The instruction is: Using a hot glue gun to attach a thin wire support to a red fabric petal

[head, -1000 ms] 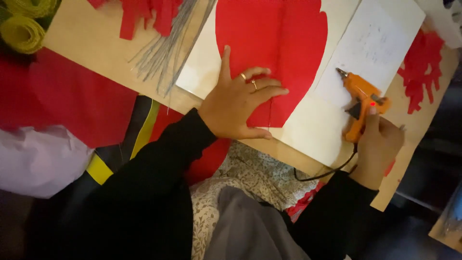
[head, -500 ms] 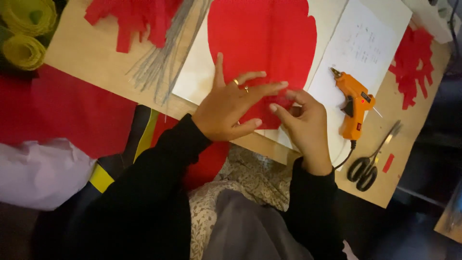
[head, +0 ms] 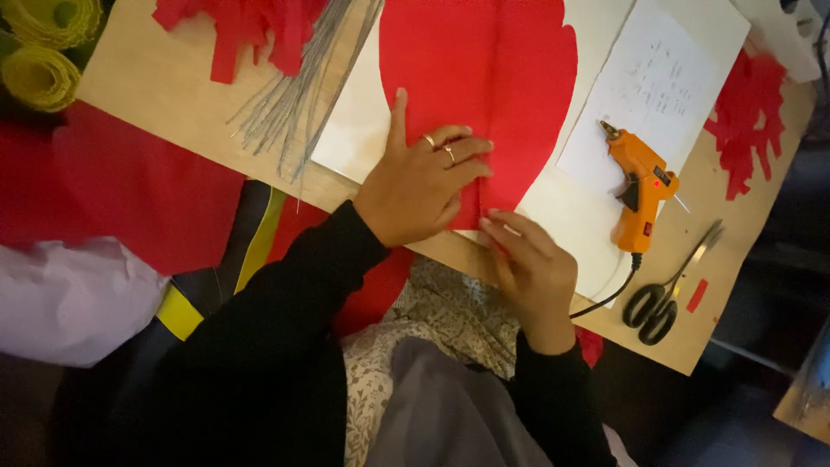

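Both hands (head: pixel 424 186) (head: pixel 529 259) pressed flat — fingers spread

Red sheet (head: pixel 484 78) cut off at top edge; near edge prob. hidden under fingers (head: pixel 458 156).

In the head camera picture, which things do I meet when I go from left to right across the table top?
Yellow paper rolls → bundle of grey wires → left hand flat on the red paper sheet → right hand → orange glue gun → black-handled scissors → red paper cut-out.
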